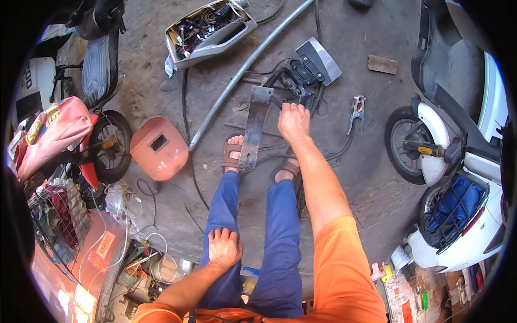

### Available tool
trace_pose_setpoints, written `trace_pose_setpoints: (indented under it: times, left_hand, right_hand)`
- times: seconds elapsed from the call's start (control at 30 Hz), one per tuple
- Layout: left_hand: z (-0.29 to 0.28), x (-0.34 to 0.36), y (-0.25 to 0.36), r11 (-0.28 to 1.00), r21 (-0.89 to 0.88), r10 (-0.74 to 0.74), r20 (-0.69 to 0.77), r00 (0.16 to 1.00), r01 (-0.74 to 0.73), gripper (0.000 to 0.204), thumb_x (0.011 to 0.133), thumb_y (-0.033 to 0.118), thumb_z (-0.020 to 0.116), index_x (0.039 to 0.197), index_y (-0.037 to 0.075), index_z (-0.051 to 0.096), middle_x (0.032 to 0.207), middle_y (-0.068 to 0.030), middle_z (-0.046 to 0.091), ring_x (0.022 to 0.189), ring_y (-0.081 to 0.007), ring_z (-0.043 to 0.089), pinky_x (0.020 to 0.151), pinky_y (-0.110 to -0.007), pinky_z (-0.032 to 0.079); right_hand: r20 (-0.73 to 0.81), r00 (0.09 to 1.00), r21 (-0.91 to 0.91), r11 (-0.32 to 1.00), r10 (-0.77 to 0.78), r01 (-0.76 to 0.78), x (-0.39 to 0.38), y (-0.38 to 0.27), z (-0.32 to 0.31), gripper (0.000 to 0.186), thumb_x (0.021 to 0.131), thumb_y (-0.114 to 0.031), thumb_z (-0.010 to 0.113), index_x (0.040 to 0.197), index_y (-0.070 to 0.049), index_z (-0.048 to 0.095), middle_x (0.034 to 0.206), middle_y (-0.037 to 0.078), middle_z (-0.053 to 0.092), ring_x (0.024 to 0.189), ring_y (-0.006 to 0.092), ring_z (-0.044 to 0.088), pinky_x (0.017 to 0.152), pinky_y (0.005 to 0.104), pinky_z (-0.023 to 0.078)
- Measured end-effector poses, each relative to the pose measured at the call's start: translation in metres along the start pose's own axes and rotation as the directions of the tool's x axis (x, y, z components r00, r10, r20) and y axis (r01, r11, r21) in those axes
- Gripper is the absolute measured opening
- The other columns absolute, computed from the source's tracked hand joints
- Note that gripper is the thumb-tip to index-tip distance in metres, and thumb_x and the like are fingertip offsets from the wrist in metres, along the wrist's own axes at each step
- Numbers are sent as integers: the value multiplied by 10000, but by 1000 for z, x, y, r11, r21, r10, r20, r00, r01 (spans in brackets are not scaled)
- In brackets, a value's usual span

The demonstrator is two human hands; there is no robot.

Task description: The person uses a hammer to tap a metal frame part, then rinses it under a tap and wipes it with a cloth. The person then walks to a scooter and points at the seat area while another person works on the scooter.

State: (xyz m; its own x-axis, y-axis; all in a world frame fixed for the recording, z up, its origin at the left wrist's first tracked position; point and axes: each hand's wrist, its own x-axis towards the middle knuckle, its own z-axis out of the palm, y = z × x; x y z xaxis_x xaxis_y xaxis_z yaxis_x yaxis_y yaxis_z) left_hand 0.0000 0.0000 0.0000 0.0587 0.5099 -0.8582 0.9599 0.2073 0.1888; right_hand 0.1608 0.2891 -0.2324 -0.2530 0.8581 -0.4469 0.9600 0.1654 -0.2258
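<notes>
My right hand (293, 120) reaches down to the floor, fingers curled around a dark metal part by a black bracket (295, 81) with a grey plate (320, 60). A long flat steel bar (254, 125) lies beside that hand, its lower end pinned under my left sandalled foot (233, 152). My left hand (223, 247) rests flat on my left knee over blue trousers and holds nothing. What exactly the right fingers grip is partly hidden.
A red-orange welding mask (159, 148) lies on the concrete at left. A grey pipe (245, 67) runs diagonally, an open scooter panel (207, 29) behind it. A clamp (356, 110) lies at right. Scooters (458, 161) stand on both sides, cables between.
</notes>
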Motion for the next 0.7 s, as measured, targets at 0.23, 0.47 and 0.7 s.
trace_pose_setpoints:
  times: [0.23, 0.47, 0.7]
  left_hand:
    - [-2, -2, -7, 1000, -11, 17, -31, 999, -18, 296, 758, 342, 643, 907, 87, 660, 989, -127, 578, 1041, -330, 494, 919, -471, 350]
    - [-7, -3, -8, 997, -72, -8, -55, 998, 4, 304, 765, 323, 636, 898, 49, 648, 988, -147, 584, 1033, -340, 498, 950, -494, 331]
    - [-13, -2, -12, 998, -58, 9, -78, 997, -14, 266, 744, 292, 650, 883, 65, 640, 948, -139, 582, 1011, -335, 504, 913, -465, 360]
  right_hand:
    - [-150, 987, 71, 995, -54, 65, 22, 62, -56, 150, 864, -184, 525, 911, -57, 590, 906, 159, 626, 880, 355, 574, 791, 469, 456]
    - [-30, 921, 846, 501, 388, -183, -64, 94, -169, 219, 946, -198, 513, 902, -10, 616, 732, 62, 588, 706, 164, 550, 665, 303, 427]
    - [162, 790, 986, -120, 592, -112, -180, 107, -210, 253, 940, -185, 544, 1042, 45, 567, 878, 108, 601, 790, 184, 581, 741, 309, 479]
